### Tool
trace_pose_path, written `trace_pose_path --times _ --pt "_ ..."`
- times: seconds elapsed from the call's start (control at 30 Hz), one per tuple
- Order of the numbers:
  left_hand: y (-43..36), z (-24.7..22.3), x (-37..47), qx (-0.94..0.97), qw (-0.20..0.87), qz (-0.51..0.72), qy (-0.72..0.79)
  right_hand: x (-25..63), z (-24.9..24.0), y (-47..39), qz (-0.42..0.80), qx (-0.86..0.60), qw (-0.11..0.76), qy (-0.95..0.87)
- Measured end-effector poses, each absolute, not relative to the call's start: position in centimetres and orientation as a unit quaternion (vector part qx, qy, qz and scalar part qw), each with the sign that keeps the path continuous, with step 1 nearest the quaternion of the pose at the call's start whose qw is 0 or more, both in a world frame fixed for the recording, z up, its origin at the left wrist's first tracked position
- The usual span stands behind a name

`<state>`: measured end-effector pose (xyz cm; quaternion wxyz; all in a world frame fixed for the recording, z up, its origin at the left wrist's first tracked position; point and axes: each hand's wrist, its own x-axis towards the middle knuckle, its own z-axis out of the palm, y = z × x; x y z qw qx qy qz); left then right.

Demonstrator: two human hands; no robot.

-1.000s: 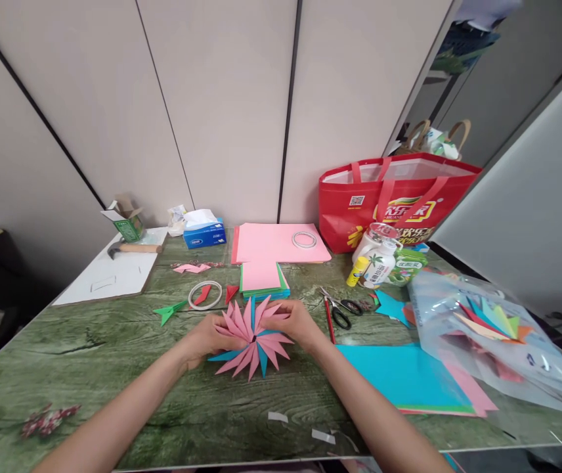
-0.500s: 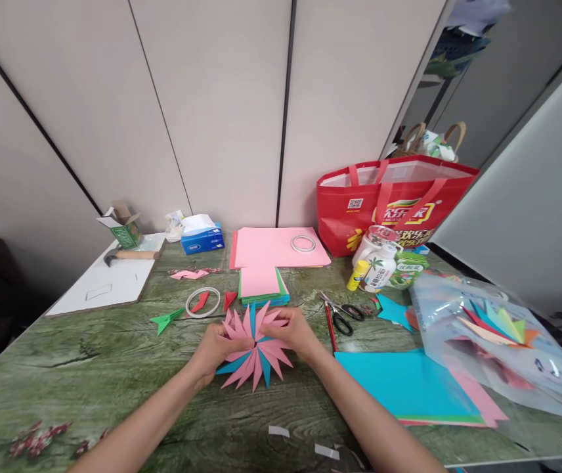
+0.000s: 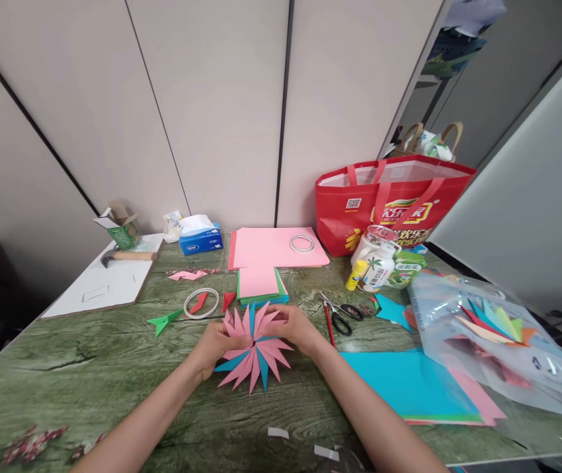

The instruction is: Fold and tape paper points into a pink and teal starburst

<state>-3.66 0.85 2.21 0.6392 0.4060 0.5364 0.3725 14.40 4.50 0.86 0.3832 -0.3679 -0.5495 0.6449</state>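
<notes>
A many-pointed paper star (image 3: 256, 358), folded from pink and blue pieces, is held up above the table between my two hands. My left hand (image 3: 215, 345) grips its left side, with the thumb laid across the front towards the small centre hole. At the upper right, my right hand (image 3: 297, 328) pinches the points, its fingers partly hidden behind the paper. Just beyond the star lies a stack of small pink, green and blue paper (image 3: 260, 282). A roll of white tape (image 3: 201, 303) and a green folded piece (image 3: 163, 322) lie to the left.
Scissors (image 3: 343, 318), a red pencil (image 3: 329, 324) and blue sheets (image 3: 404, 381) lie on the right. Behind them stand a glue stick (image 3: 356, 274), a white bottle (image 3: 378, 264) and a red bag (image 3: 343, 223). A hammer (image 3: 130, 255) rests on a white board (image 3: 113, 282) at left.
The fingers of my right hand have shifted slightly along the star's upper right edge. My left hand keeps its grip. The whole view has drifted a little.
</notes>
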Motion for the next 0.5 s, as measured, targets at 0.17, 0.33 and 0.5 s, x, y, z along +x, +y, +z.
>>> trace_pose_path --times 0.17,0.33,0.5 --pt "1.5 1.8 -3.3 0.42 0.65 0.353 0.526 14.7 0.7 6.0 0.609 -0.405 0.398 -0.554" --pt "2.0 1.1 -3.6 0.441 0.641 0.352 0.521 14.8 1.2 6.5 0.629 -0.389 0.331 -0.586" --pt "2.1 0.9 -3.9 0.447 0.632 0.376 0.51 13.7 0.9 6.6 0.603 -0.411 0.378 -0.57"
